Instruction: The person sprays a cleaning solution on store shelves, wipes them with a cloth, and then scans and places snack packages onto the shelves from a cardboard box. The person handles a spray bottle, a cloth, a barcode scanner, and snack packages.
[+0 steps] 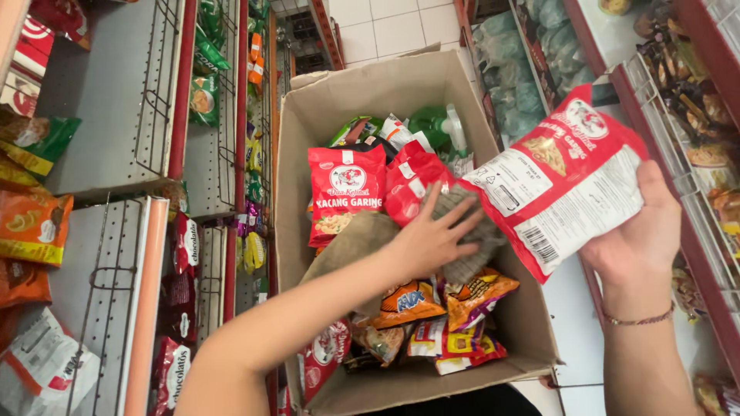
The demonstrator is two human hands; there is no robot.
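Our right fingers wrap behind a red and white snack packet [556, 174], thumb along its lower right edge, as our right hand [636, 246] holds it up beside the right wall of a cardboard box [308, 131], just above the box's right rim. Our left hand [432, 239] reaches into the box with fingers spread flat, gripping nothing, pressed on a grey-brown cloth [354, 243] that lies across the middle of the load. Around the cloth sit more snack packets: a matching red packet [345, 192] upright toward the back left of the box, orange and yellow bags [432, 304] toward the front edge, and a green spray bottle [439, 127] at the back wall. A thin bracelet [640, 318] circles our right wrist. Grey shop shelves [108, 92] with red edges and hanging packets flank the box on the left, and a wire rack [678, 108] of sweets stands along the right.
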